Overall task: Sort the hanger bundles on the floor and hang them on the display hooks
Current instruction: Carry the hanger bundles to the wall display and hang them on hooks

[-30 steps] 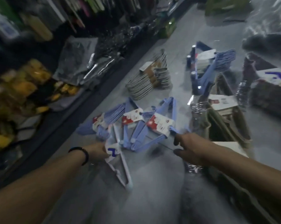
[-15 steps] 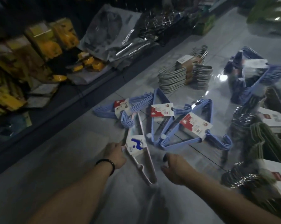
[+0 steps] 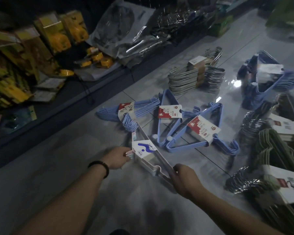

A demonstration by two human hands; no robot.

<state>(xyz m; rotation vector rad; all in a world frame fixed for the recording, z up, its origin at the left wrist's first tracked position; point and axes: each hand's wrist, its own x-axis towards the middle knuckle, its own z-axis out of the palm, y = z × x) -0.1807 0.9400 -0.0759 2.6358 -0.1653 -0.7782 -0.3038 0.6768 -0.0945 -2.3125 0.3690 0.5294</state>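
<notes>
A white hanger bundle (image 3: 145, 150) with a blue-and-white label lies on the grey floor between my hands. My left hand (image 3: 118, 157), with a black band on the wrist, pinches its left corner. My right hand (image 3: 183, 179) grips its lower right end. Just beyond it lie three light-blue hanger bundles (image 3: 196, 133) with red-and-white labels. A grey bundle stack (image 3: 190, 78) lies farther back, and a darker blue bundle (image 3: 268, 78) at the right.
Green and chrome hanger bundles (image 3: 268, 168) with white labels crowd the floor at the right. A low dark shelf (image 3: 41, 106) along the left holds yellow boxes and plastic-wrapped goods. Bare grey tile lies near my arms.
My right hand moved from the blue bundle at the right over to the white bundle and closed on its lower end. My left hand stayed at the white bundle's corner. The view shifted.
</notes>
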